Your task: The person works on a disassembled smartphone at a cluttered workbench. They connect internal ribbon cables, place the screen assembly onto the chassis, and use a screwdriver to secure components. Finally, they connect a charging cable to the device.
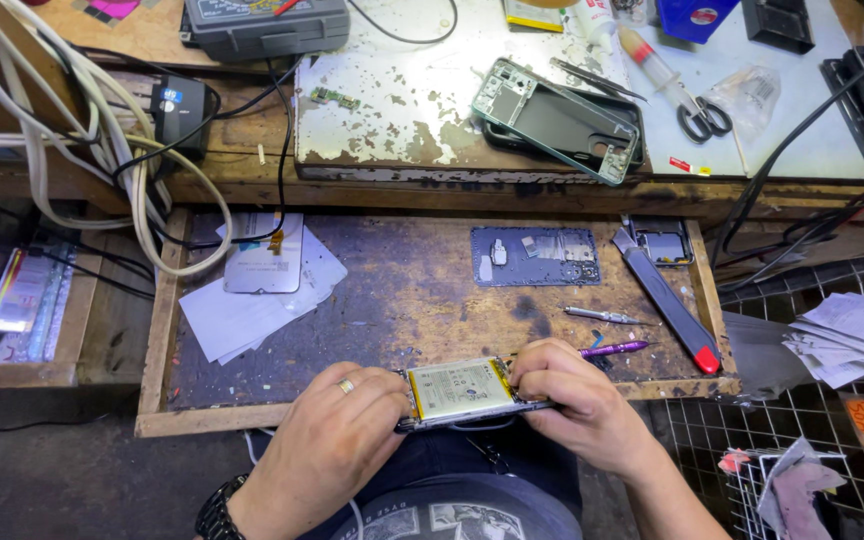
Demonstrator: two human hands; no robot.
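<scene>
An opened phone [462,392] with its pale battery showing lies across my lap at the front edge of a pulled-out wooden drawer [412,300]. My left hand [337,430], with a ring and a dark wrist watch, grips the phone's left end. My right hand [572,395] closes over its right end, fingers pressing on the edge near the battery. A purple screwdriver [614,349] lies just beyond my right hand, and a silver one [602,316] lies a little farther back.
In the drawer lie a blue magnetic mat [535,257] with small parts, a grey-and-red utility knife [667,308], papers and a phone back cover [264,255]. On the bench above are a teal phone frame [557,120], scissors [702,118], tweezers, a grey case [262,25] and cables.
</scene>
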